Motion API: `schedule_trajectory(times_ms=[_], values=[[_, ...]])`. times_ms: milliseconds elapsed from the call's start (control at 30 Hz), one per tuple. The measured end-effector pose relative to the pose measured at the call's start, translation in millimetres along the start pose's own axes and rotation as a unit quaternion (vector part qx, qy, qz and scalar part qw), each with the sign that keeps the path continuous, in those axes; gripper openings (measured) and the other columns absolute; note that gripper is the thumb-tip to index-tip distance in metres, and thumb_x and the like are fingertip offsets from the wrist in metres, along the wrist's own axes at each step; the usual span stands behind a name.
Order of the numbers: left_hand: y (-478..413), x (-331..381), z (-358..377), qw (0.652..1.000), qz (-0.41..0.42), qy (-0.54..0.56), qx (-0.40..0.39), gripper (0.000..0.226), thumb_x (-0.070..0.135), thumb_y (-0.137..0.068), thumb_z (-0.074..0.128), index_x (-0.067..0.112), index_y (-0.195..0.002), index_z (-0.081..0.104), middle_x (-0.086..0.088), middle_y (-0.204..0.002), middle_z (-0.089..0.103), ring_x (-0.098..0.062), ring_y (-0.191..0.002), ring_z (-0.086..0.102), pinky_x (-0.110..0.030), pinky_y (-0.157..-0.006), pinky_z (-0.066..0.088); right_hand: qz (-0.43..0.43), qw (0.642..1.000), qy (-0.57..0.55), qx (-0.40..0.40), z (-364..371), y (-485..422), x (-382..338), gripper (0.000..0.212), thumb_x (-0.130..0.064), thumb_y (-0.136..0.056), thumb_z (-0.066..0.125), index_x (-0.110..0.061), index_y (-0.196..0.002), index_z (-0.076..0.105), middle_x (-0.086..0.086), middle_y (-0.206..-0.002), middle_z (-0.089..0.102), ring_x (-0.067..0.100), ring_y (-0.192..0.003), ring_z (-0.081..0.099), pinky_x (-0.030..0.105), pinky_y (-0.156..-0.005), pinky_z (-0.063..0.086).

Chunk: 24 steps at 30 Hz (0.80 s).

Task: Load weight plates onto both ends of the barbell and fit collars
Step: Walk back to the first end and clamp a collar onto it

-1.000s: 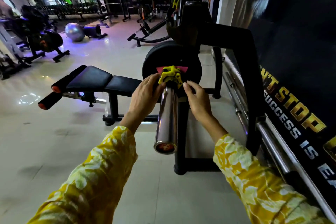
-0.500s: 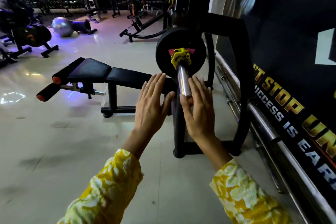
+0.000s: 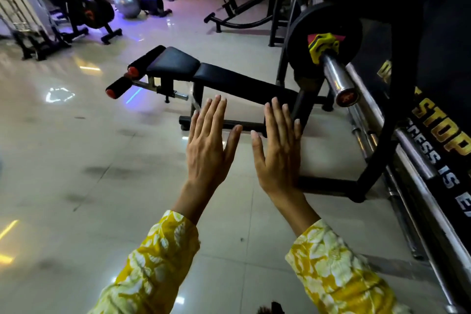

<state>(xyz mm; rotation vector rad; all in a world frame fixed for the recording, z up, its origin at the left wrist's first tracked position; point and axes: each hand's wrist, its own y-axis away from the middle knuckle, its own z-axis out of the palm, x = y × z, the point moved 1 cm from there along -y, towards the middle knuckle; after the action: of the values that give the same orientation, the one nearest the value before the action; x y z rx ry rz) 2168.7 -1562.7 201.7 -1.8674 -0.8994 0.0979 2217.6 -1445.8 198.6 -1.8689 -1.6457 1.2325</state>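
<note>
A yellow ribbed plastic collar [image 3: 323,46] sits on the polished chrome barbell sleeve [image 3: 337,76], against a matte black round plate [image 3: 323,23]. Left hand [image 3: 207,150] and right hand [image 3: 276,153] hover flat, each grip spread and empty, well apart from it.

Two bare hands show from the head view, each coming out of a long loose sleeve. The left hand [image 3: 207,150] wears no ring, watch or glove, and the right hand [image 3: 277,153] is likewise plain. Nails on both are short, pale and unpainted. The left sleeve [image 3: 155,260] is mustard yellow cloth printed with large cream leaf shapes, and its cuff ends in a plain open hem at the wrist. The right sleeve [image 3: 339,273] has the same yellow ground and cream leaf print, with the same open cuff. The cloth looks thin and soft, lying in light folds along both forearms
</note>
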Motion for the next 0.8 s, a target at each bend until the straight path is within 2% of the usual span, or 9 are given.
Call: schedule_trajectory(times_ms=[167,367,433,533,633,800], values=[[13,-64,-20,0.997,-0.05,-0.053,0.004,0.053,0.036,-0.097,0.038,0.001,-0.136,0.041,-0.015,-0.143,0.042,-0.019,-0.136,0.029,-0.041,-0.112,0.025,-0.034,0.999,-0.011,-0.037,59,-4,-33,0.053,-0.035,-0.095,0.033,-0.006,-0.14,0.034,0.013,-0.148,0.033,0.019,-0.138,0.019,0.029,-0.115,0.0],[9,-168,-21,0.987,-0.107,-0.119,-0.009,0.055,0.04,-0.097,0.036,0.002,-0.138,0.039,-0.015,-0.143,0.041,-0.018,-0.136,0.028,-0.033,-0.115,0.018,-0.06,0.991,-0.057,-0.105,169,-28,-79,0.054,-0.038,-0.096,0.029,-0.009,-0.142,0.03,0.011,-0.15,0.03,0.015,-0.14,0.014,0.03,-0.115,0.001],[1,-203,-17,0.983,-0.119,-0.139,-0.005,0.057,0.042,-0.098,0.032,0.002,-0.138,0.039,-0.015,-0.144,0.041,-0.02,-0.137,0.029,-0.034,-0.115,0.018,-0.069,0.989,-0.062,-0.119,206,-41,-90,0.054,-0.036,-0.095,0.031,-0.009,-0.141,0.032,0.01,-0.15,0.03,0.015,-0.139,0.014,0.029,-0.115,0.001],[-21,-264,-10,0.974,-0.148,-0.171,-0.016,0.058,0.044,-0.098,0.03,0.003,-0.138,0.038,-0.016,-0.144,0.041,-0.021,-0.136,0.03,-0.036,-0.114,0.02,-0.081,0.983,-0.084,-0.143,271,-73,-108,0.056,-0.04,-0.096,0.025,-0.009,-0.141,0.034,0.011,-0.149,0.032,0.016,-0.138,0.016,0.028,-0.115,0.0],[-51,-332,-7,0.963,-0.177,-0.201,-0.02,0.057,0.042,-0.097,0.034,0.004,-0.139,0.038,-0.015,-0.144,0.041,-0.019,-0.136,0.028,-0.037,-0.114,0.019,-0.091,0.974,-0.11,-0.173,337,-113,-134,0.054,-0.038,-0.095,0.028,-0.008,-0.14,0.035,0.012,-0.147,0.035,0.016,-0.137,0.018,0.028,-0.115,0.001],[-83,-435,-17,0.936,-0.245,-0.252,-0.025,0.059,0.046,-0.097,0.029,0.005,-0.139,0.038,-0.013,-0.144,0.041,-0.021,-0.136,0.031,-0.036,-0.113,0.019,-0.128,0.953,-0.154,-0.226,435,-159,-191,0.053,-0.035,-0.095,0.03,-0.009,-0.142,0.031,0.011,-0.149,0.032,0.018,-0.139,0.02,0.031,-0.115,0.004]])
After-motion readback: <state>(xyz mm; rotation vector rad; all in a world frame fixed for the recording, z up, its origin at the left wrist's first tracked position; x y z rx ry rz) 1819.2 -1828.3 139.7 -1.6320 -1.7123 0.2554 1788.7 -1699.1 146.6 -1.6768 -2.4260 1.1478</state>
